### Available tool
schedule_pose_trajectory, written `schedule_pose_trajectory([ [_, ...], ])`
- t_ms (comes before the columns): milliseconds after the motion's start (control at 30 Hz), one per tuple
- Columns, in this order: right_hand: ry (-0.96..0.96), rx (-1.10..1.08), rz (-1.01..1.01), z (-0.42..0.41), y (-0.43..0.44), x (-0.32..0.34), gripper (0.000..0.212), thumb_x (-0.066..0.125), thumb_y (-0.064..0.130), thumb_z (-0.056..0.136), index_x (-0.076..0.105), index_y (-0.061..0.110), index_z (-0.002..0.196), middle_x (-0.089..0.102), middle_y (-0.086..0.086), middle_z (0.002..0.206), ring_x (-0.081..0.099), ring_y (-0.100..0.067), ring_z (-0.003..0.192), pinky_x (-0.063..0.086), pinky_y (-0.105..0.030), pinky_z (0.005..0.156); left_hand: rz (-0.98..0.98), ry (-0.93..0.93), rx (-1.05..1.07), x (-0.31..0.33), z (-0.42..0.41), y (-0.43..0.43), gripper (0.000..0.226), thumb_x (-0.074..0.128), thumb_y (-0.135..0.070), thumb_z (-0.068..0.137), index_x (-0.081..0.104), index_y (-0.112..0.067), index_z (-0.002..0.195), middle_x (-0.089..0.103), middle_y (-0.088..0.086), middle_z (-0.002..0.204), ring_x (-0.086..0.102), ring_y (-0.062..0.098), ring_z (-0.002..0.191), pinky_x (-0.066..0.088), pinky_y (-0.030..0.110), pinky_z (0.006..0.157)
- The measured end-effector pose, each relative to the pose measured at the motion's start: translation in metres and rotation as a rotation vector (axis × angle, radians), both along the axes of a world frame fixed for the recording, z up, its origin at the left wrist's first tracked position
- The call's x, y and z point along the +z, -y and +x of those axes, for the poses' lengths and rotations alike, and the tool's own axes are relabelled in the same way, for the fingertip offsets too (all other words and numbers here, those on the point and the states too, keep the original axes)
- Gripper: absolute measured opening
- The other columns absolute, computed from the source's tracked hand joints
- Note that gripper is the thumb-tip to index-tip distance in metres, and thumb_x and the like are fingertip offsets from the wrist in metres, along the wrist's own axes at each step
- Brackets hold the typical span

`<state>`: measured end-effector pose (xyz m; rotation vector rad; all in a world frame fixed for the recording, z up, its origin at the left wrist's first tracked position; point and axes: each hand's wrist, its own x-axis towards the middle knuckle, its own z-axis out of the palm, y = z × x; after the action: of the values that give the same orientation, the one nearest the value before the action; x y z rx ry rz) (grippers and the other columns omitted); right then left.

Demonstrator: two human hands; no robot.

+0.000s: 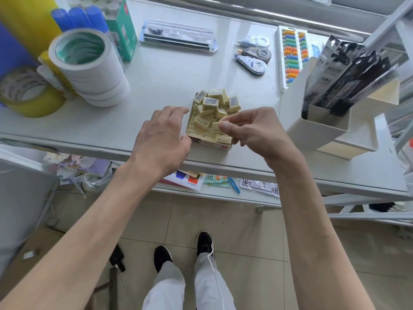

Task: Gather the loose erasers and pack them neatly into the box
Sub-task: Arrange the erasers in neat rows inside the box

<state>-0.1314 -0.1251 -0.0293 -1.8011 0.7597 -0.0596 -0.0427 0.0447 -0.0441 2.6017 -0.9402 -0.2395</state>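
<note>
A small flat box [209, 145] with a red front edge sits near the front edge of the white table. It is heaped with several pale yellow wrapped erasers [213, 104], loose ones piled at its far end and flat rows showing nearer me. My left hand [164, 137] rests against the box's left side, fingers slightly spread, thumb at the near left corner. My right hand [250, 128] hovers over the box's right half and pinches one eraser [218, 125] between thumb and forefinger.
A stack of white tape rolls [89, 66] and a yellow tape roll [26, 92] stand at the left. Correction tapes [254, 54] and an abacus [291, 57] lie behind the box. A cream organiser holding dark packs [324, 121] stands right.
</note>
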Motion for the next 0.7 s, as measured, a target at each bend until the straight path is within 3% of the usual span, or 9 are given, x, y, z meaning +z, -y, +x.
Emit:
schedule_pose_trajectory([
  [133, 0.024, -0.103, 0.263, -0.003, 0.003, -0.002, 0.012, 0.077, 0.005, 0.084, 0.075, -0.003, 0.094, 0.072, -0.014, 0.076, 0.068, -0.018, 0.064, 0.061, -0.026, 0.069, -0.004, -0.021, 0.02, -0.001, 0.003, -0.002, 0.056, 0.05, -0.018, 0.091, 0.035, -0.02, 0.145, 0.041, -0.001, 0.145, 0.037, 0.018, 0.131, 0.033, 0.036, 0.104],
  [233, 0.016, -0.084, 0.36, -0.004, 0.006, 0.002, 0.007, 0.072, -0.002, 0.086, 0.072, -0.004, 0.092, 0.073, -0.016, 0.074, 0.071, -0.021, 0.066, 0.062, -0.028, 0.071, -0.01, -0.038, 0.028, -0.002, 0.004, -0.001, 0.056, 0.05, -0.018, 0.091, 0.035, -0.02, 0.144, 0.041, -0.001, 0.145, 0.036, 0.017, 0.131, 0.033, 0.036, 0.104],
  [467, 0.043, -0.05, 0.323, -0.007, 0.005, 0.007, 0.016, 0.074, -0.003, 0.084, 0.07, -0.009, 0.098, 0.072, -0.022, 0.079, 0.073, -0.024, 0.066, 0.063, -0.029, 0.069, -0.018, -0.064, 0.027, -0.004, 0.004, 0.001, 0.053, 0.049, -0.019, 0.092, 0.037, -0.021, 0.144, 0.042, -0.001, 0.144, 0.036, 0.017, 0.131, 0.033, 0.036, 0.103],
  [567, 0.038, -0.032, 0.218, -0.007, 0.001, 0.006, 0.019, 0.077, 0.0, 0.082, 0.071, -0.008, 0.098, 0.073, -0.023, 0.082, 0.072, -0.023, 0.064, 0.064, -0.033, 0.069, -0.017, -0.065, 0.021, -0.004, 0.004, 0.002, 0.054, 0.049, -0.019, 0.092, 0.036, -0.021, 0.144, 0.042, -0.001, 0.144, 0.036, 0.018, 0.131, 0.033, 0.036, 0.104],
  [700, -0.008, -0.012, 0.034, -0.002, -0.009, 0.003, 0.013, 0.082, 0.007, 0.079, 0.076, 0.0, 0.088, 0.075, -0.014, 0.071, 0.07, -0.018, 0.057, 0.063, -0.031, 0.064, -0.018, -0.062, 0.028, -0.004, 0.006, 0.003, 0.054, 0.05, -0.019, 0.092, 0.037, -0.021, 0.144, 0.042, -0.001, 0.145, 0.037, 0.018, 0.131, 0.034, 0.037, 0.104],
])
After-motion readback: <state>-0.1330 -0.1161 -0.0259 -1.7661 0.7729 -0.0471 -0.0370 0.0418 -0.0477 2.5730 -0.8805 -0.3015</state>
